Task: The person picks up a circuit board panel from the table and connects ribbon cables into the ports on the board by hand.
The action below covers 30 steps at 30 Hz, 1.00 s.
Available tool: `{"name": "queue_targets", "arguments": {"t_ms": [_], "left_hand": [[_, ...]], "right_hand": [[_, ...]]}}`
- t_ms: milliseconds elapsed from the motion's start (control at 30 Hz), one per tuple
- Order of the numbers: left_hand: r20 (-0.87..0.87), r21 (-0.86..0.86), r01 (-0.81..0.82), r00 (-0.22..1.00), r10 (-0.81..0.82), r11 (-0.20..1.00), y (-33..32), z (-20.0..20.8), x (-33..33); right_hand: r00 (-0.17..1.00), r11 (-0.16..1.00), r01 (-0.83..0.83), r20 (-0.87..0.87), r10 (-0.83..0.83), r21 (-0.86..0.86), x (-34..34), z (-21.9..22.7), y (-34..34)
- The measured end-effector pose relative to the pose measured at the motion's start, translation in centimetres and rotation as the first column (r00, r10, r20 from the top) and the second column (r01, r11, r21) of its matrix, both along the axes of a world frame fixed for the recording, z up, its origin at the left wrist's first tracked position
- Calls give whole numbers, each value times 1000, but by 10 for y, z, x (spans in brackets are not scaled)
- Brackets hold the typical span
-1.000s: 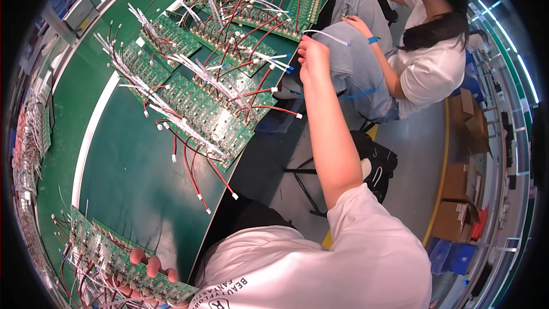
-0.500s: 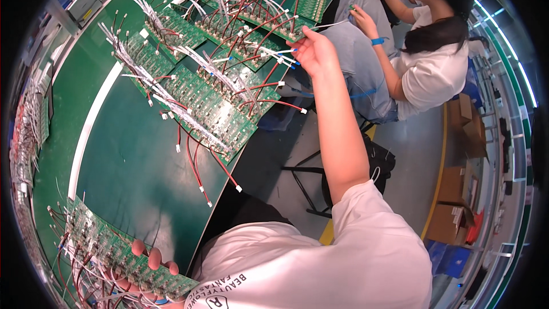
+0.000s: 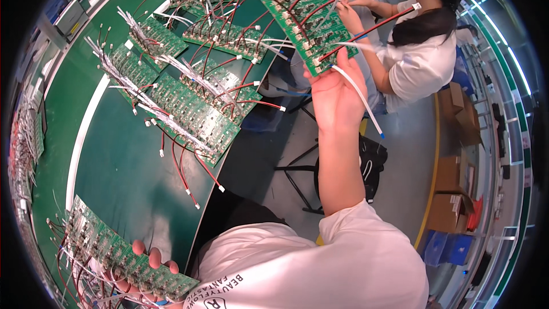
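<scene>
My right hand (image 3: 338, 88) is closed on the near end of a long green circuit board panel (image 3: 294, 14), lifted above the table's right edge. Red-black wires with white plugs and a white flat cable dangle from this panel. At the lower left, the fingers of my left hand (image 3: 153, 258) curl over the edge of another circuit board panel (image 3: 108, 246), which has many wires at its outer side. Part of that hand is hidden beneath the board. Between the hands, wired circuit boards (image 3: 189, 111) lie overlapping on the table.
The green table (image 3: 128, 177) carries a white line (image 3: 86, 123) and more wired boards (image 3: 223, 34) at its far end. A co-worker (image 3: 420, 63) sits at the far right. A black stool (image 3: 311, 169), a dark bag (image 3: 374, 163) and cardboard boxes (image 3: 452, 212) stand on the right.
My right hand has picked up a circuit board panel from the far pile and raised it off the table. My left hand keeps its hold; the view has shifted slightly.
</scene>
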State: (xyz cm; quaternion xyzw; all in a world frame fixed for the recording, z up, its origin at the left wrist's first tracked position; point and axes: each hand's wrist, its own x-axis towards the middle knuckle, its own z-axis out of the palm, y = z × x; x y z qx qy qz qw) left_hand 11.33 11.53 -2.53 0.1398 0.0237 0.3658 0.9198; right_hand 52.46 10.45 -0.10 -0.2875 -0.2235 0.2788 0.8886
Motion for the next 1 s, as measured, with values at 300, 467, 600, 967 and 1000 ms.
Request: {"name": "queue_targets", "arguments": {"t_ms": [300, 467, 600, 967, 1000], "left_hand": [[-48, -9, -171, 984, 170, 985, -4, -1, 8], [29, -27, -239, 970, 240, 971, 0, 14, 26], [295, 45, -123, 950, 104, 991, 27, 5, 38], [212, -127, -148, 962, 172, 981, 33, 12, 27], [215, -116, -157, 960, 179, 981, 34, 12, 27]], "right_hand": [[963, 967, -246, -131, 235, -71, -84, 8, -33], [929, 924, -365, -114, 353, -111, -124, -4, -42], [876, 892, -447, -236, 421, -66, -143, -9, -48], [749, 742, -662, -124, 651, -101, -169, -17, -43], [749, 742, -662, -125, 651, -106, -171, -17, -43]]}}
